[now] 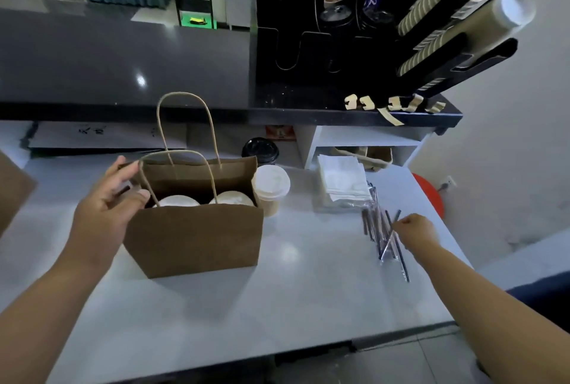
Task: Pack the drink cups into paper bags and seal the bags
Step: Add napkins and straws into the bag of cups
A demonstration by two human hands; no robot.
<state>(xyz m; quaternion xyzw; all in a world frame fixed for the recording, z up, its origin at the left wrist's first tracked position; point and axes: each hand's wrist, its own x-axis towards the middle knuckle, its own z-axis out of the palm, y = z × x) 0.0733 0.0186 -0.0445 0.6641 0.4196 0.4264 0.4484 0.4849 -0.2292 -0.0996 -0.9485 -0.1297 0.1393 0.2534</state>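
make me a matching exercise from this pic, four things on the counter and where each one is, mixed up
Things:
1. paper bag
2. white-lidded cup
3. black-lidded cup
4. straws

Places or states:
a. standing further back, behind the bag
b. gripped at its left end by the left hand, with two packed cups inside
c. pinched by the right hand
d. standing just beside the bag's right end

Pairs: 1-b, 2-d, 3-a, 4-c
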